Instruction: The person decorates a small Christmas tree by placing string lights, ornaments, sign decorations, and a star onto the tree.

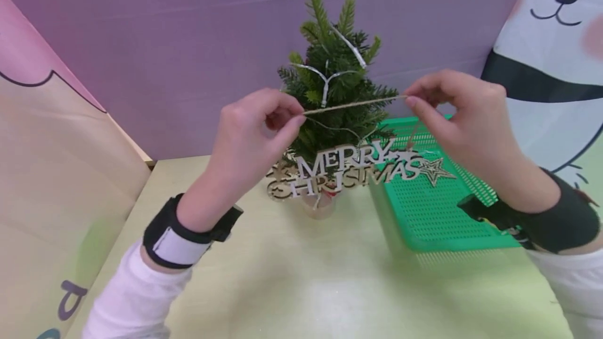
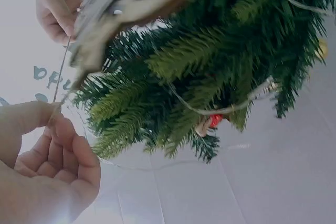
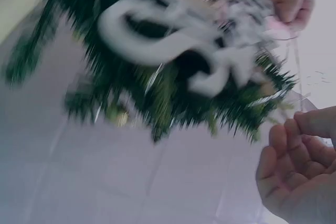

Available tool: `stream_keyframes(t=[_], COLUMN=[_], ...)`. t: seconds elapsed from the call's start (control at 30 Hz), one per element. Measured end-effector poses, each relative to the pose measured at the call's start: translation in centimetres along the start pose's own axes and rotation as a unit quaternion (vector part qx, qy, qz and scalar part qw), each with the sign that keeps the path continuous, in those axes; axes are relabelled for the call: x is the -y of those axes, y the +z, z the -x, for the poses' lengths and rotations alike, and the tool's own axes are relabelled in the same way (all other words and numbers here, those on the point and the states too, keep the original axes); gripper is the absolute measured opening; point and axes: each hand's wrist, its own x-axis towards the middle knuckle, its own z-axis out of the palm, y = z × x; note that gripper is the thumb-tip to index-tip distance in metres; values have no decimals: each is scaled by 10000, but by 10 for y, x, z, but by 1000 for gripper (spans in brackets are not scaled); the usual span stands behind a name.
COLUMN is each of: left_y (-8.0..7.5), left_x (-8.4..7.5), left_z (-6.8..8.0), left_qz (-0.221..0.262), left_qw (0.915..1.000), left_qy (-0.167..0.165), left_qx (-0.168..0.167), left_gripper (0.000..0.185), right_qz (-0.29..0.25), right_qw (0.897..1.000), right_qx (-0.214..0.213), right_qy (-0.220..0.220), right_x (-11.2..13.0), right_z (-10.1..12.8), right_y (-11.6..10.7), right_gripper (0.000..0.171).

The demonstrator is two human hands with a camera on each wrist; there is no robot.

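Behind the blurred sign (image 1: 350, 169), tree (image 1: 335, 82) partly hidden; left hand (image 1: 252, 130) and right hand (image 1: 454, 111) pinch its twine (image 1: 353, 104) taut

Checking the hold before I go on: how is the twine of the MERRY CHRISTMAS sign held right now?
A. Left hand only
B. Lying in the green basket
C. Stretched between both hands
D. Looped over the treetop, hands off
C: the twine runs taut between the left hand and the right hand, each pinching an end, with the sign hanging below in front of the tree.
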Motion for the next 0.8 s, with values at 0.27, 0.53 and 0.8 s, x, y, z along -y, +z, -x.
stream_keyframes(t=[0.27, 0.53, 0.8], left_y=[6, 13, 20], left_x=[12, 22, 29], left_z=[-11, -21, -24], left_qz=[-254, -21, 216], left_qw=[9970, 9973, 9959], left_qy=[441, -42, -178], left_qx=[-581, -736, -864], left_gripper=[13, 13, 12], right_qz=[-39, -555, -586], right_qw=[9997, 9936, 9893], right_qx=[112, 617, 987], right_qy=[196, 762, 901], right_x=[-14, -24, -32], right_z=[-11, -26, -34], right_y=[7, 15, 19], right_gripper=[11, 13, 14])
